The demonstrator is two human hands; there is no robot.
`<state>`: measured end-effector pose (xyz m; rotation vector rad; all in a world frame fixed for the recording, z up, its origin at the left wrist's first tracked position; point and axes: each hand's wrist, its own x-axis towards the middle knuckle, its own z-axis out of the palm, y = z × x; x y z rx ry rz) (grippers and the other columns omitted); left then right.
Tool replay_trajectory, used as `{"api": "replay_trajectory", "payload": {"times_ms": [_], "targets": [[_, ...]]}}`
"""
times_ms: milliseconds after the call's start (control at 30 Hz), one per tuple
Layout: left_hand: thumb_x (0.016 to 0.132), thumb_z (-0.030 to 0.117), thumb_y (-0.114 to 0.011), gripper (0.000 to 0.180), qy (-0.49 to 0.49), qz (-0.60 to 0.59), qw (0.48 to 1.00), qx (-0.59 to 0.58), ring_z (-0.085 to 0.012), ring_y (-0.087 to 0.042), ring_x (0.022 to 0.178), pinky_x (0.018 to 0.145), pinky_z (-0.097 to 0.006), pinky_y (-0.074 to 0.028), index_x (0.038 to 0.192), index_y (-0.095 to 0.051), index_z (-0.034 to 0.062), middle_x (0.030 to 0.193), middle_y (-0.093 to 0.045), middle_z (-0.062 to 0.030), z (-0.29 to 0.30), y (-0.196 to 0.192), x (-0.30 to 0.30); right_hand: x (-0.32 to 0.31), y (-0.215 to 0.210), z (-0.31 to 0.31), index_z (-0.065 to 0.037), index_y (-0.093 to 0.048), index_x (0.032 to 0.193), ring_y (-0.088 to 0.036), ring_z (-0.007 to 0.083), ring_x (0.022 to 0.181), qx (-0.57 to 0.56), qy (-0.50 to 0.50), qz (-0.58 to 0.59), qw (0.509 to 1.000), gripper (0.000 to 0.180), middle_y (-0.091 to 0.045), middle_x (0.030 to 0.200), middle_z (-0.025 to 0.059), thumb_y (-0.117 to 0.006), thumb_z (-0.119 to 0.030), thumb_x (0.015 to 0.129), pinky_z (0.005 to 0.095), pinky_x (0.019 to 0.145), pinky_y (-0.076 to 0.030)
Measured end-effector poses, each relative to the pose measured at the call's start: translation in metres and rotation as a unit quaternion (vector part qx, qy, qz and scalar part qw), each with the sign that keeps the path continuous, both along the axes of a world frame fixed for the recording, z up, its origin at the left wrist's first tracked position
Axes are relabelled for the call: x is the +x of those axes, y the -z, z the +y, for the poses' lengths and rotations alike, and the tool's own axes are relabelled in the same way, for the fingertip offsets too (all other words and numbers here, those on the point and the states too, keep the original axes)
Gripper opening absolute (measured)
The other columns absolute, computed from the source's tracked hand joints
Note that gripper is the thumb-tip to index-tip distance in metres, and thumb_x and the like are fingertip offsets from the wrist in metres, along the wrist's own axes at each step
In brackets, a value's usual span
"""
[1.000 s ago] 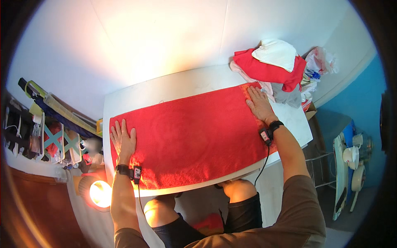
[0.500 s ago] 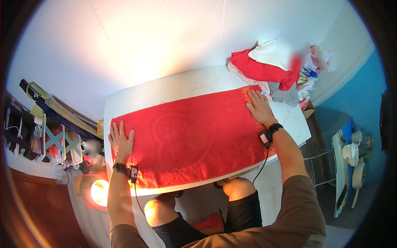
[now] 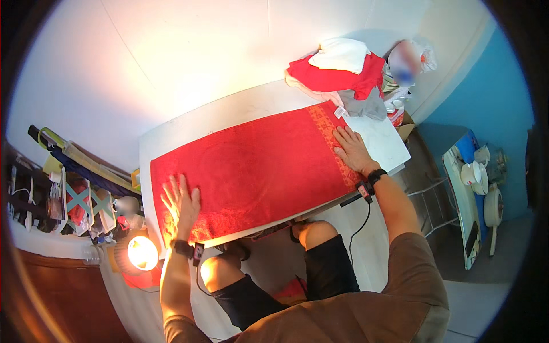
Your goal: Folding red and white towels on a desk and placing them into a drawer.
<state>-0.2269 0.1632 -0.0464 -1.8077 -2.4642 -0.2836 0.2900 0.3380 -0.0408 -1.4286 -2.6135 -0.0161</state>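
Observation:
A large red towel lies spread flat on a white table. A patterned orange-red band runs along its right end, and a small white tag shows at the far right corner. My left hand is over the towel's left part with fingers spread; whether it presses on the cloth or hovers just above I cannot tell. On the right end, near the middle of that edge, my right hand rests with its fingers stretched out over the band. Neither hand holds anything.
A heap of red, white and grey cloths sits at the table's back right, beside plastic bags. A lit lamp glows at the near left. Shelves of goods stand left; a white board leans at right.
My right hand has slid nearer along the towel's right end, uncovering the band and tag. My left hand has moved inward from the left edge. The view has shifted a little.

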Motion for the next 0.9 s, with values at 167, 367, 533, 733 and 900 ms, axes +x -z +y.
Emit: {"api": "replay_trajectory", "payload": {"times_ms": [167,367,533,733,900], "targets": [[0.093,0.044,-0.047,0.068,0.019,-0.045,0.999,-0.019,-0.0450,-0.015,0.143,0.114,-0.058,-0.009,0.149,-0.029,0.0120,0.156,-0.018,-0.0208,-0.028,-0.009,0.015,-0.001,-0.005,-0.001,-0.005,-0.033,0.145,-0.027,0.0370,0.139,0.002,0.019,-0.019,1.000,0.059,-0.031,0.151,0.0187,-0.041,-0.039,0.097,0.0475,0.112,-0.023],[0.091,0.043,-0.048,0.069,0.016,-0.066,0.995,-0.066,-0.0446,-0.013,0.143,0.115,-0.058,-0.009,0.149,-0.029,0.0110,0.156,-0.018,-0.0205,-0.027,-0.010,0.014,0.003,-0.021,-0.036,-0.006,-0.036,0.143,-0.033,0.0381,0.135,-0.002,0.146,0.034,0.989,0.062,-0.037,0.146,0.0195,-0.051,-0.038,0.092,0.0486,0.106,-0.034],[0.084,0.027,-0.061,0.077,0.011,-0.219,0.974,-0.059,-0.0439,-0.012,0.144,0.116,-0.050,-0.016,0.149,-0.026,0.0088,0.155,-0.010,-0.0283,-0.036,-0.013,0.036,0.020,-0.031,-0.066,-0.004,-0.042,0.134,-0.055,0.0382,0.114,-0.055,0.255,0.072,0.963,0.061,-0.054,0.128,0.0239,-0.064,-0.029,0.083,0.0470,0.089,-0.048],[0.078,0.022,-0.067,0.083,0.151,-0.282,0.947,0.010,-0.0464,-0.010,0.143,0.116,-0.050,-0.018,0.149,-0.026,0.0080,0.154,-0.012,-0.0305,-0.045,-0.037,0.092,0.031,-0.010,-0.050,0.005,-0.054,0.116,-0.067,0.0319,0.085,-0.157,0.310,0.307,0.886,0.046,-0.069,0.096,0.0176,-0.068,-0.010,0.075,0.0375,0.078,-0.053],[0.079,0.024,-0.069,0.081,0.176,-0.369,0.913,0.023,-0.0436,-0.030,0.136,0.111,-0.049,-0.029,0.146,-0.029,0.0047,0.147,-0.029,-0.0300,-0.037,-0.056,0.133,0.010,-0.016,-0.051,0.007,-0.058,0.110,-0.065,0.0203,0.086,-0.304,0.222,0.525,0.763,0.039,-0.068,0.098,0.0122,-0.068,-0.006,0.075,0.0311,0.076,-0.051]]}}
